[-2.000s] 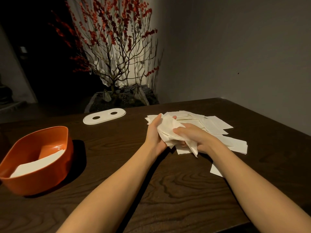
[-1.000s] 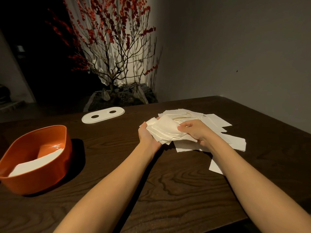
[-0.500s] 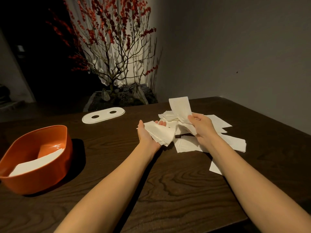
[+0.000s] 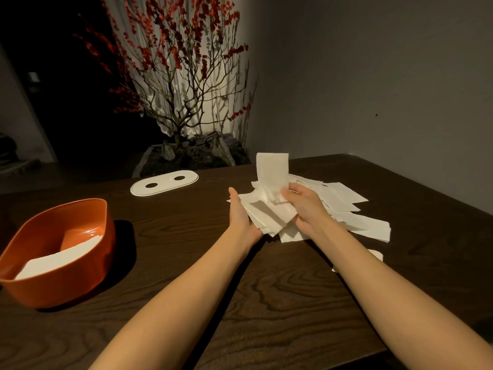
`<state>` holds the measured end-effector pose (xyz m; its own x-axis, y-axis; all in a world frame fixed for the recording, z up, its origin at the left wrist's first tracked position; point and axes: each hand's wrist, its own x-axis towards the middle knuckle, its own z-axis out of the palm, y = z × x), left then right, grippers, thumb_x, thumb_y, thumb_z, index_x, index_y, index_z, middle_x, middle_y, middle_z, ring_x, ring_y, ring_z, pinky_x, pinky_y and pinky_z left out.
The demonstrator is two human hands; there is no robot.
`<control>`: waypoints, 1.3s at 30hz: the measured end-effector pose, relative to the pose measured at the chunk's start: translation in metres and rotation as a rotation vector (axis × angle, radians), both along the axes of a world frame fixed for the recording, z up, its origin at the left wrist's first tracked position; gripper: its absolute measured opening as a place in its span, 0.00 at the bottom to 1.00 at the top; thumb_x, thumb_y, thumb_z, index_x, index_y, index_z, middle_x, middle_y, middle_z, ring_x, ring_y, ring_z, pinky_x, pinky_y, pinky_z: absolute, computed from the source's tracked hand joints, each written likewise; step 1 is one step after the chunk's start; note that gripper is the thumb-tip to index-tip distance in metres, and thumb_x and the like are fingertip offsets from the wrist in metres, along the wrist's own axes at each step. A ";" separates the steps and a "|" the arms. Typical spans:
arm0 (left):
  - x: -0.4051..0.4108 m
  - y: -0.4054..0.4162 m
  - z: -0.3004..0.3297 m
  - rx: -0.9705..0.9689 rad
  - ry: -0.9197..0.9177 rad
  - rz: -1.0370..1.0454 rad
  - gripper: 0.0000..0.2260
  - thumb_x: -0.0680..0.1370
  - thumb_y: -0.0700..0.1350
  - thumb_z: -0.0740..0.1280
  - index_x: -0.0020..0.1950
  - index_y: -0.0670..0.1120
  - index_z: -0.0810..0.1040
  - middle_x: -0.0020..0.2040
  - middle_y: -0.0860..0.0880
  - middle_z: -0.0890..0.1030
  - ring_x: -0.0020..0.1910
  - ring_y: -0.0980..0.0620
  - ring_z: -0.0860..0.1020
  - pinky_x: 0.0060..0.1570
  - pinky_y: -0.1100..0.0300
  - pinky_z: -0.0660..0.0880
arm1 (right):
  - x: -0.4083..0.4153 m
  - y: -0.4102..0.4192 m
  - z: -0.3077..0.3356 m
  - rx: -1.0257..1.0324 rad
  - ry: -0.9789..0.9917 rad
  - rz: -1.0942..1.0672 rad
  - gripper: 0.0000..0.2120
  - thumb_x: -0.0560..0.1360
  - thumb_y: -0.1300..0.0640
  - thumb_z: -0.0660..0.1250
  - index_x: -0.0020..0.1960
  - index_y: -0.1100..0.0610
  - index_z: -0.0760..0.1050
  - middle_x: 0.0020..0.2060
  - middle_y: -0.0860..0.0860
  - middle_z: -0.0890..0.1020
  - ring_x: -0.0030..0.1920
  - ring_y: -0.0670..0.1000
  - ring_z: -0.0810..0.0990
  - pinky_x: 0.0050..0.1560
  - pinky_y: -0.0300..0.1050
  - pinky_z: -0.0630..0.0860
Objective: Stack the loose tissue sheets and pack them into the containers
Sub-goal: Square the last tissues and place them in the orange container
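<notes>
- One left hand (image 4: 241,214) lies palm up under a small stack of tissue sheets (image 4: 266,213), its fingers cupped around the stack's far edge; how many sheets are in the stack cannot be counted.
- One right hand (image 4: 304,206) pinches a single tissue sheet (image 4: 272,169) between thumb and fingers; the sheet stands upright above the stack, its lower end touching the top of it.
- One loose pile of tissues (image 4: 352,209) is spread on the table (image 4: 266,303) just behind and to the right of the hands; the sheets overlap too much to count.
- One more sheet (image 4: 374,255) lies apart from the pile, partly hidden by the right forearm.
- One orange tub (image 4: 66,279) stands on the table well to the left of the hands, with a flat white layer of tissues inside (image 4: 57,259).
- One white oval lid (image 4: 164,182) with two dark holes lies flat on the far side of the table, between the tub and the pile.
- One potted tree (image 4: 176,84) with red blossoms stands beyond the table's far edge.
</notes>
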<state>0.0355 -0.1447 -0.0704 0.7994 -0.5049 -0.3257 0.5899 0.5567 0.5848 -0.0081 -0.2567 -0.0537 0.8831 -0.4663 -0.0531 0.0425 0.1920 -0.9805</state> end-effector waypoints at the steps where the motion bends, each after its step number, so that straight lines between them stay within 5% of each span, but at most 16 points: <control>1: 0.000 -0.001 0.000 0.000 0.000 -0.004 0.39 0.74 0.74 0.50 0.67 0.45 0.74 0.61 0.37 0.79 0.61 0.34 0.76 0.64 0.38 0.69 | 0.001 0.003 -0.003 -0.011 0.019 -0.007 0.06 0.79 0.62 0.64 0.54 0.55 0.75 0.50 0.51 0.79 0.51 0.52 0.79 0.55 0.51 0.78; 5: -0.008 -0.008 0.002 -0.032 -0.041 0.007 0.37 0.74 0.73 0.51 0.60 0.44 0.78 0.60 0.37 0.79 0.61 0.36 0.77 0.63 0.41 0.71 | 0.004 0.013 -0.011 -0.056 0.060 -0.037 0.06 0.78 0.63 0.64 0.52 0.54 0.77 0.54 0.53 0.80 0.55 0.56 0.79 0.57 0.55 0.78; 10: -0.012 -0.013 0.001 -0.083 -0.051 0.044 0.29 0.80 0.64 0.56 0.68 0.42 0.72 0.62 0.37 0.78 0.61 0.37 0.76 0.65 0.40 0.69 | 0.005 0.016 -0.010 -0.257 0.053 -0.031 0.06 0.78 0.59 0.65 0.53 0.56 0.78 0.53 0.52 0.81 0.54 0.53 0.78 0.58 0.54 0.77; 16: -0.006 -0.004 0.002 -0.086 0.009 -0.014 0.36 0.77 0.69 0.53 0.68 0.40 0.72 0.61 0.37 0.78 0.59 0.36 0.76 0.57 0.38 0.72 | 0.000 0.001 -0.006 -0.345 0.132 0.061 0.14 0.80 0.59 0.62 0.56 0.71 0.76 0.55 0.63 0.79 0.59 0.61 0.76 0.56 0.51 0.75; 19: -0.010 -0.003 0.006 -0.108 0.005 -0.036 0.32 0.77 0.68 0.57 0.57 0.38 0.77 0.49 0.39 0.83 0.49 0.38 0.80 0.53 0.41 0.73 | -0.001 -0.002 -0.006 -0.308 0.189 0.163 0.09 0.79 0.61 0.63 0.48 0.64 0.80 0.50 0.57 0.79 0.55 0.55 0.78 0.48 0.46 0.76; 22: -0.015 -0.004 0.008 -0.108 -0.012 0.013 0.18 0.80 0.53 0.61 0.52 0.37 0.76 0.47 0.41 0.81 0.43 0.41 0.82 0.52 0.45 0.74 | 0.001 0.000 -0.009 -0.343 0.205 0.189 0.10 0.77 0.63 0.63 0.38 0.61 0.77 0.55 0.61 0.79 0.58 0.57 0.77 0.52 0.48 0.76; 27: -0.003 -0.001 0.003 -0.140 0.021 0.114 0.16 0.78 0.46 0.61 0.63 0.41 0.77 0.50 0.42 0.83 0.51 0.45 0.81 0.63 0.45 0.72 | -0.003 0.004 -0.007 -0.444 0.141 0.169 0.08 0.77 0.64 0.63 0.51 0.68 0.77 0.54 0.59 0.77 0.56 0.55 0.75 0.57 0.51 0.76; 33: -0.007 -0.001 0.007 -0.158 -0.079 0.072 0.16 0.80 0.47 0.58 0.63 0.41 0.74 0.55 0.42 0.81 0.52 0.44 0.79 0.52 0.45 0.74 | -0.009 0.003 -0.004 -0.564 0.201 0.235 0.08 0.79 0.59 0.63 0.55 0.61 0.76 0.46 0.54 0.79 0.39 0.48 0.76 0.34 0.38 0.74; 37: -0.015 0.000 0.012 -0.140 -0.111 -0.047 0.10 0.79 0.42 0.60 0.50 0.39 0.78 0.44 0.41 0.83 0.48 0.43 0.79 0.54 0.45 0.73 | -0.008 0.001 -0.005 -0.432 0.161 0.229 0.05 0.79 0.60 0.63 0.54 0.58 0.74 0.48 0.53 0.79 0.45 0.49 0.80 0.36 0.38 0.79; 39: -0.014 0.001 0.010 -0.150 -0.100 -0.040 0.11 0.79 0.41 0.60 0.56 0.40 0.77 0.46 0.42 0.83 0.50 0.43 0.80 0.53 0.44 0.74 | -0.006 -0.001 -0.005 -0.393 0.144 0.218 0.03 0.80 0.59 0.63 0.52 0.57 0.74 0.48 0.51 0.78 0.49 0.50 0.80 0.39 0.40 0.80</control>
